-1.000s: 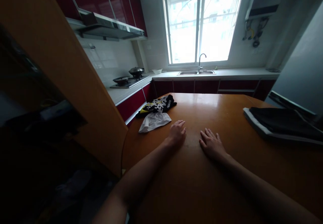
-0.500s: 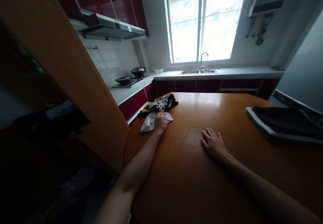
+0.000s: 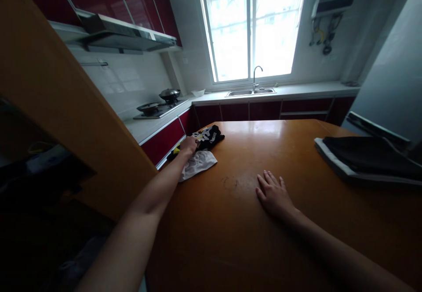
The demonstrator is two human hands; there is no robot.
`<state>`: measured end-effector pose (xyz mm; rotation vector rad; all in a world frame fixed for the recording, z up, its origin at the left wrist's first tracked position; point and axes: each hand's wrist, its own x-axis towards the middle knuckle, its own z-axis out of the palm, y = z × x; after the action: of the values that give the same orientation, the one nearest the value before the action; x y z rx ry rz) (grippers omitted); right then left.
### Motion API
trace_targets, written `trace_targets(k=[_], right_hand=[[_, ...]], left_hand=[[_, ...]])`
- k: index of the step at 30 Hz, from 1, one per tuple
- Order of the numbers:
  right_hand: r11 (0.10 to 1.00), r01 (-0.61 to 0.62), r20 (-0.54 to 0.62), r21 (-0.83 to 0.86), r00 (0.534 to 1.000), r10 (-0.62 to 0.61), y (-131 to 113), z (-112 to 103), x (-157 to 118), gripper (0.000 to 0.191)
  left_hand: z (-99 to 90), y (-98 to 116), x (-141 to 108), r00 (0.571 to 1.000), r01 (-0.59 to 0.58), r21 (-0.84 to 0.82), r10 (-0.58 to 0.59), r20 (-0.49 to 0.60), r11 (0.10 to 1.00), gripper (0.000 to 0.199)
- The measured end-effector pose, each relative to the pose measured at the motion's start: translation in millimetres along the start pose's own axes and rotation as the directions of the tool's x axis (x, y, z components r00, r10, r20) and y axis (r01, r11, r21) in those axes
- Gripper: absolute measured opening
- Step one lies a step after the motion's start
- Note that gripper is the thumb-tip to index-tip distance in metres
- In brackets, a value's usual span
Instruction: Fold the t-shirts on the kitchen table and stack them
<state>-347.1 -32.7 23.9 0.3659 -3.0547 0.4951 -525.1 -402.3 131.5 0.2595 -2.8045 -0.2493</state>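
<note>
My left hand reaches to the left side of the table, its fingers curled closed where two cloths meet. One is a bunched black garment with white lettering and yellow parts. The other is a crumpled white cloth, spread just on the near side of it and partly behind my forearm. Which fabric lies between those fingers is hidden. My right hand rests palm down on the wooden table, fingers stretched and spread, holding nothing.
Folded dark and white fabric lies at the table's right side. A wooden panel stands close on my left. Beyond the table are a stove with pans, a counter with a sink, and a fridge.
My left hand has moved left and farther away, off the middle of the white cloth toward the black garment. The white cloth has changed shape. My right hand stays flat; the view has shifted slightly.
</note>
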Motion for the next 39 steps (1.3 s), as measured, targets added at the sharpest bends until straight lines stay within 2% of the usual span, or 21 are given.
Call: trace_targets(k=[4,8,11,14,17,19,20,21,22,23,24,25,26,27,30,31,32,34,37,39], right_hand=[[1.0,0.0,0.001,0.011,1.0,0.0,0.0,-0.6,1.0,0.06],[1.0,-0.002,-0.008,0.02,1.0,0.002,-0.3,-0.2,0.9,0.06],[0.999,-0.002,-0.019,0.045,1.0,0.003,0.6,2.2,1.3,0.059],[0.983,-0.011,-0.101,0.182,0.994,0.03,5.7,3.9,5.1,0.054],[0.901,0.007,-0.286,0.434,0.949,0.131,17.5,-0.2,12.2,0.052],[0.837,0.062,-0.442,0.544,0.868,0.224,28.2,-6.9,16.8,0.053],[0.82,0.092,-0.517,0.566,0.814,0.266,33.7,-10.9,18.4,0.053],[0.816,0.116,-0.583,0.567,0.755,0.298,38.9,-14.9,19.5,0.052],[0.822,0.135,-0.638,0.553,0.704,0.313,43.5,-18.6,20.0,0.052],[0.833,0.152,-0.676,0.531,0.668,0.31,47.1,-21.6,19.9,0.051],[0.845,0.168,-0.699,0.507,0.653,0.29,49.4,-23.6,19.2,0.049],[0.856,0.184,-0.709,0.482,0.657,0.258,50.2,-24.6,18.2,0.048],[0.867,0.199,-0.704,0.456,0.676,0.215,49.6,-24.5,16.9,0.047],[0.879,0.211,-0.685,0.428,0.71,0.164,47.5,-23.4,15.7,0.045],[0.92,0.224,-0.531,0.322,0.847,-0.02,36.2,-16.3,12.7,0.043],[0.93,0.226,-0.459,0.288,0.886,-0.073,32.1,-13.8,12.0,0.043],[0.938,0.227,-0.391,0.26,0.913,-0.113,28.5,-11.8,11.6,0.043],[0.948,0.23,-0.284,0.218,0.945,-0.164,24.1,-10.4,11.4,0.039],[0.958,0.227,-0.199,0.175,0.961,-0.191,27.0,-16.1,14.3,0.033],[0.969,0.204,-0.173,0.141,0.968,-0.179,36.2,-24.0,19.5,0.033]], left_hand=[[-32.1,11.6,22.0,0.995,-0.022,0.002,0.023,-0.098,1.0,0.025],[-68.9,41.7,35.8,0.967,-0.106,-0.012,0.1,-0.233,0.994,0.032],[-90.0,76.8,30.5,0.907,-0.248,-0.061,0.21,-0.365,0.967,0.031],[-97.3,118.5,9.6,0.827,-0.441,-0.133,0.344,-0.444,0.888,0.026],[-82.5,157.5,-26.1,0.782,-0.59,-0.248,0.468,-0.411,0.769,0.024],[-60.3,177.0,-57.4,0.786,-0.616,-0.35,0.523,-0.329,0.705,0.022],[-47.0,183.8,-74.6,0.792,-0.609,-0.405,0.554,-0.257,0.682,0.02],[-33.4,188.4,-92.1,0.777,-0.603,-0.464,0.61,-0.157,0.649,0.02],[-20.5,190.7,-109.2,0.723,-0.61,-0.527,0.688,-0.063,0.592,0.025],[-9.1,190.5,-125.1,0.622,-0.636,-0.584,0.783,0.0,0.505,0.037],[0.4,187.9,-139.0,0.527,-0.65,-0.624,0.849,0.041,0.434,0.043],[7.8,182.7,-150.0,0.487,-0.647,-0.647,0.871,0.057,0.404,0.043],[13.4,175.1,-157.3,0.494,-0.639,-0.652,0.867,0.058,0.408,0.039],[17.5,164.9,-160.7,0.543,-0.63,-0.636,0.838,0.049,0.446,0.032],[26.3,121.3,-148.1,0.781,-0.554,-0.483,0.624,-0.021,0.678,0.025],[29.4,103.4,-138.7,0.846,-0.502,-0.409,0.53,-0.05,0.762,0.027],[32.8,84.8,-128.5,0.889,-0.442,-0.332,0.456,-0.042,0.833,0.03],[40.3,48.5,-109.6,0.936,-0.345,-0.228,0.352,-0.01,0.911,0.037],[51.8,5.6,-91.5,0.955,-0.281,-0.183,0.293,0.039,0.942,0.043],[57.7,-11.7,-84.0,0.96,-0.258,-0.165,0.272,0.071,0.952,0.044]])
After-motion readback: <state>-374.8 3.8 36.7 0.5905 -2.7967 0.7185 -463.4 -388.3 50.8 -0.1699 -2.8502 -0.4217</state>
